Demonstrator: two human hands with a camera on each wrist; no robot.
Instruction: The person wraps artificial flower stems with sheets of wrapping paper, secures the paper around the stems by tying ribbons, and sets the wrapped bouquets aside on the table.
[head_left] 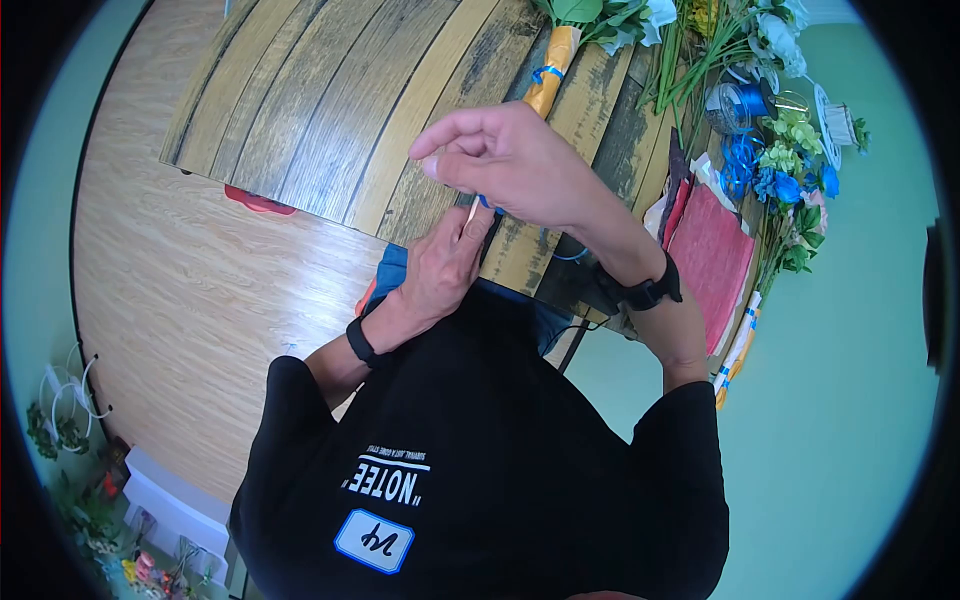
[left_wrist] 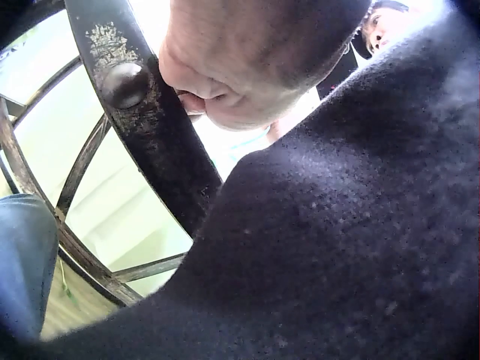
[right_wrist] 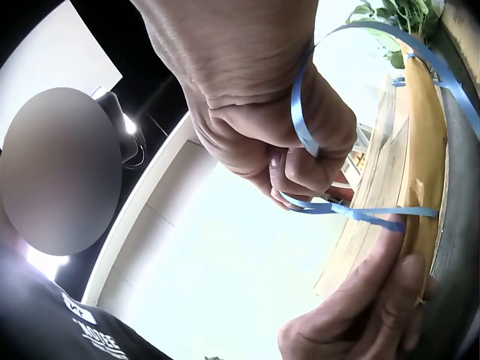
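Observation:
A bouquet handle wrapped in yellow-orange paper (head_left: pixel 543 92) lies along the table, with green leaves and white flowers at its far end. My left hand (head_left: pixel 440 262) grips the lower end of this handle near the table's front edge. Above it, my right hand (head_left: pixel 525 165) has its fingers curled and pinches a thin blue ribbon (right_wrist: pixel 346 212). That ribbon goes round the handle just above the left fingers and is drawn out taut to the right hand. A loose length of it loops over the right hand. Higher up, another blue ribbon circles the handle.
The plank-topped table (head_left: pixel 330 110) has a dark metal rim (left_wrist: pixel 161 142). At right lie red wrapping paper (head_left: pixel 712 250), a blue ribbon spool (head_left: pixel 757 100), cut stems (head_left: pixel 685 75) and several artificial flowers (head_left: pixel 795 150). A red item (head_left: pixel 258 200) shows under the table edge.

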